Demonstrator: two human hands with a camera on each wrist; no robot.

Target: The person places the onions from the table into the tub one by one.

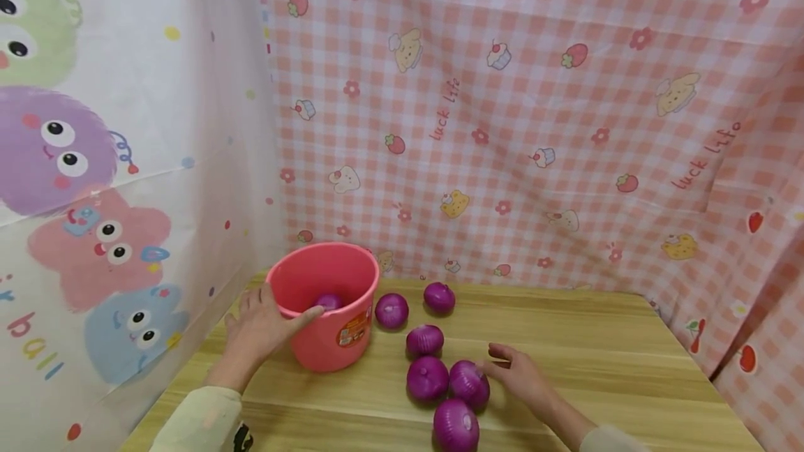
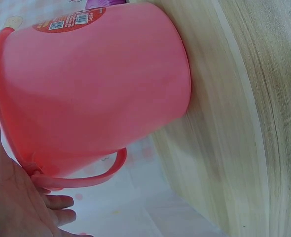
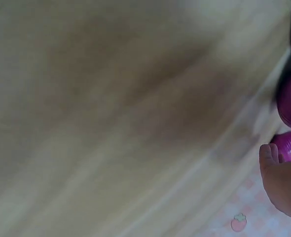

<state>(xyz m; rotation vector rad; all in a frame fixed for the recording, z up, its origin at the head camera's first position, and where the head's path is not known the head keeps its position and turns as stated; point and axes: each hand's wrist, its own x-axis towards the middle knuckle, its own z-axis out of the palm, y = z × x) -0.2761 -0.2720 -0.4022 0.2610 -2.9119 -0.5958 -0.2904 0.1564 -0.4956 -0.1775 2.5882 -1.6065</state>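
Observation:
My left hand (image 1: 260,323) holds the rim of a pink plastic bucket (image 1: 333,344) on its left side, the thumb lying along the near rim. In the left wrist view, the palm (image 2: 12,202) is against the rim beside the bucket's handle (image 2: 86,181). A purple onion (image 1: 329,301) shows inside the bucket. My right hand (image 1: 521,379) hovers just right of a purple onion (image 1: 470,383), fingers loosely bent and holding nothing; whether it touches the onion is unclear. Close by are more onions, one to the left (image 1: 428,378) and one in front (image 1: 456,425).
Farther back on the wooden table (image 1: 584,347) lie an onion (image 1: 424,341), another beside the bucket (image 1: 392,311) and one near the rear edge (image 1: 439,298). A pink checked curtain (image 1: 534,124) hangs behind, a white cartoon curtain (image 1: 207,124) at left.

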